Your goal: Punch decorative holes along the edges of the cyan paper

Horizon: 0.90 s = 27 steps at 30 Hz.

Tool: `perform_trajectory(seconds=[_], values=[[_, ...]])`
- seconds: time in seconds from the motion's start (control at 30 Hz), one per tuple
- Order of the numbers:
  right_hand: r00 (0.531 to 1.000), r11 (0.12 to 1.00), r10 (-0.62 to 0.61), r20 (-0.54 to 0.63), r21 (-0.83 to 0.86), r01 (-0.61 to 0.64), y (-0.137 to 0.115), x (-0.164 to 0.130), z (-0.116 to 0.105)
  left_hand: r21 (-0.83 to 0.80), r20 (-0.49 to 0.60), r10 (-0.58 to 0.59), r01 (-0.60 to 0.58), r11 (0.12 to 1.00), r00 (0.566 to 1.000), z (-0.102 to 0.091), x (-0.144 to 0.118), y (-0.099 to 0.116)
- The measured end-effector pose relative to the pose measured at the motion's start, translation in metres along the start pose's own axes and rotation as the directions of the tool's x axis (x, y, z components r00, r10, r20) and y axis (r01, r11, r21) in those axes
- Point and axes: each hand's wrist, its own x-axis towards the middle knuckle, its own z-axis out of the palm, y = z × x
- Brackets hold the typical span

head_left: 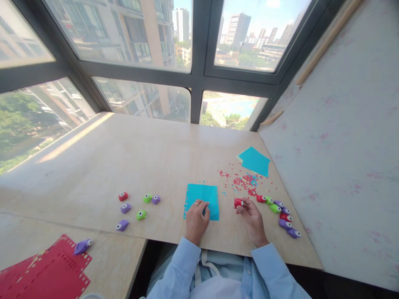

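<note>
1. Nearest the camera, light blue shirt sleeves [183,265] are seen, and to the left a red punched paper sheet [46,272] lies on a lower table [131,265] with a purple punch [82,246] resting on its upper edge.

2. The left hand [196,218] is laid palm-down on the lower part of a blue paper sheet [202,195]; its fingers are curled loosely and pressed onto the paper, nothing being gripped. A ring is worn on one finger.

3. The right hand [251,218] is closed around a small red paper punch [238,202], which is pinched at the fingertips and pointed leftward, toward the blue sheet.

4. The punch lies just right of the sheet's right edge, apart from it, with a narrow strip of bare table between. The sheet's punched borders run along its top and left sides; it lies nearly square to the person. The right hand is the nearer to the punch, the left to the sheet.

5. To the right of the right hand, a row of coloured punches [282,214] is ranged diagonally on the main table [124,158], and a looser group of punches [137,205] is scattered well to the left.

6. Further off, red and blue paper dots [245,182] are strewn, and beyond them a stack of blue paper [254,161] is set.

7. Farthest away, large windows [174,50] are seen.
</note>
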Motion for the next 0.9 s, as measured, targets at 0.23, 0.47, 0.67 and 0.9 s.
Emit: perform_trajectory(seconds=[0.23,0.47,0.67,0.9], values=[[0.974,0.859,0.208,0.091,0.459,-0.227,-0.036,-0.008,0.023,-0.002,0.008,-0.001,0.001,1.0,1.0,-0.003,0.001,0.003],[0.954,0.807,0.27,0.132,0.509,-0.299,-0.041,-0.014,0.014,0.002,0.02,-0.008,0.008,1.0,1.0,-0.003,0.001,0.002],[0.937,0.702,0.312,0.156,0.627,-0.338,-0.035,-0.019,0.006,-0.013,0.027,0.003,-0.002,1.0,1.0,-0.004,0.001,0.002],[0.934,0.723,0.296,0.2,0.592,-0.356,-0.051,-0.021,0.011,-0.024,0.01,0.001,-0.001,1.0,1.0,-0.004,0.002,0.001]])
